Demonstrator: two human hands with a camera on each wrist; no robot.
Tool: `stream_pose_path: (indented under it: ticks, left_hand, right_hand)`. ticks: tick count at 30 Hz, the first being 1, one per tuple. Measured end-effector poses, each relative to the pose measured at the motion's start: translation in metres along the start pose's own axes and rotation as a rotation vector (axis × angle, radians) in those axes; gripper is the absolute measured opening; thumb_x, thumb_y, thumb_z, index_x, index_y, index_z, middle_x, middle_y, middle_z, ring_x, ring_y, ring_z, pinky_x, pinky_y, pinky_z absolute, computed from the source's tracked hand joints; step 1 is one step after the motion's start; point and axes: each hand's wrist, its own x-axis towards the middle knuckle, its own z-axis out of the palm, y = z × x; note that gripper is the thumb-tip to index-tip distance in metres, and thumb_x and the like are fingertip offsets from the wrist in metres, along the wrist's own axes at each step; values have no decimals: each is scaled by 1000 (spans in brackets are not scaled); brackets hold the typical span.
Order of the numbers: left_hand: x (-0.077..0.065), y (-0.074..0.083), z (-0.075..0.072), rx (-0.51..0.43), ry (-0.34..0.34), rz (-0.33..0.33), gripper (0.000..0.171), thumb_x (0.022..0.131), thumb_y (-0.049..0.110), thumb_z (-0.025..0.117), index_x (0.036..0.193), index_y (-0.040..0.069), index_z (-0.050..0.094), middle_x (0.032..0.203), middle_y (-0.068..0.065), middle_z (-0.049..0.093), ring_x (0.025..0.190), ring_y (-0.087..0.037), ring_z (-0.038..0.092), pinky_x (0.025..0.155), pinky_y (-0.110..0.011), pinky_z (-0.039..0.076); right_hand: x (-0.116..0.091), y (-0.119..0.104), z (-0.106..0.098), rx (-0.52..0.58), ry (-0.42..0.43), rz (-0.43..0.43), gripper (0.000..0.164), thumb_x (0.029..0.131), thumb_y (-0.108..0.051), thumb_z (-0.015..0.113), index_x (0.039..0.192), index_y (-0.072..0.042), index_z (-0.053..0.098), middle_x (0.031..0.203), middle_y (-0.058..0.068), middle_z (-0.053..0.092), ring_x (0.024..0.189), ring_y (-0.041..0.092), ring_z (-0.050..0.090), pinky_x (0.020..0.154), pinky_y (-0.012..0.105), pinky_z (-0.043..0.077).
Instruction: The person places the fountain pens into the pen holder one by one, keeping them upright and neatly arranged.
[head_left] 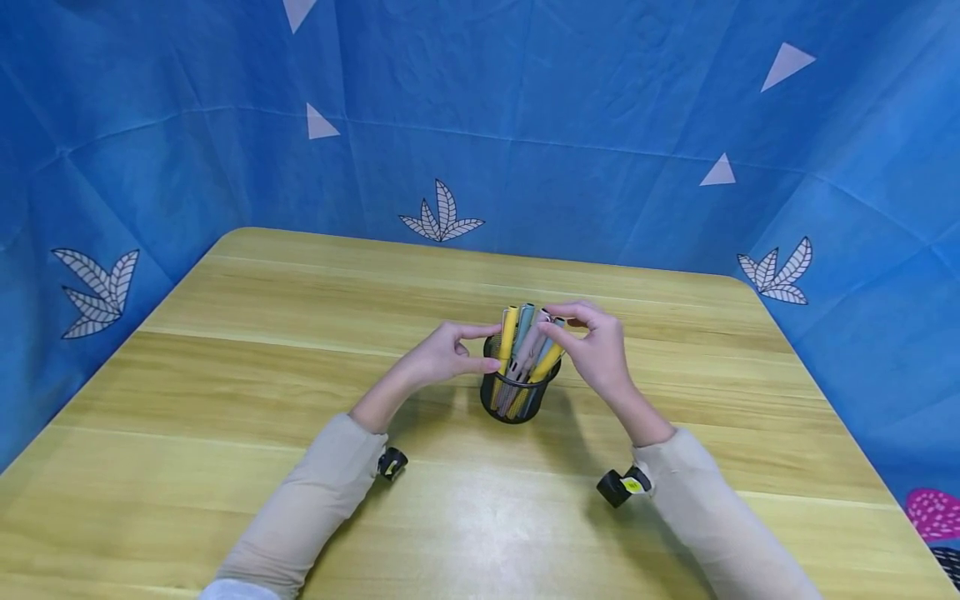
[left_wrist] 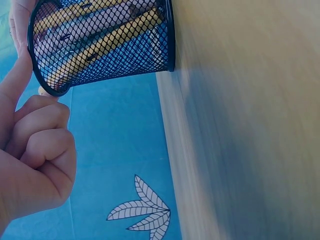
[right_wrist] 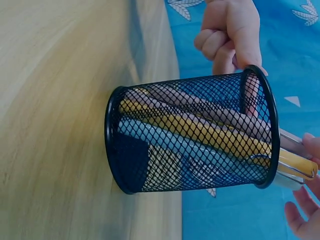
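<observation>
A black mesh pen holder [head_left: 489, 400] stands upright on the table with several capped pens leaning in it. My left hand [head_left: 438, 357] holds its rim between thumb and index finger, while its other fingers curl beneath in the left wrist view. Above the holder, my right hand [head_left: 602, 350] has its thumb and index finger at the top of a pale lilac pen [head_left: 531, 343], pinching it. Around that pen are a yellow pen [head_left: 508, 332], a grey-green pen [head_left: 525, 319] and a second yellow pen [head_left: 547, 363]. The mesh partly veils the pens' lower ends.
The wooden table [head_left: 225, 400] has rounded far corners. A blue patterned cloth [head_left: 525, 83] hangs behind it and along both sides. Dark wrist cameras, including one under the right wrist [head_left: 615, 487], sit close above the tabletop.
</observation>
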Motion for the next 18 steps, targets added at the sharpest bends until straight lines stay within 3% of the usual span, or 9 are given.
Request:
stream_pose_path:
  ticks: [11,18]
  left_hand:
    - [0,0,0,9,0,0,57,81,23,68,133,19,45,43,5,25,37,-8,24,38,-21,24]
    - [0,-2,0,18,0,-1,57,81,25,68,133,20,46,43,5,25,37,-9,23,38,-21,23]
  right_hand:
    - [-2,2,1,-69,-123,-106,19,78,-6,69,95,3,68,102,14,63,101,24,50,85,41,38]
    - [-5,-1,-3,-38,-96,-44,25,81,-6,66,104,3,64,104,15,61,99,24,52,81,43,42]
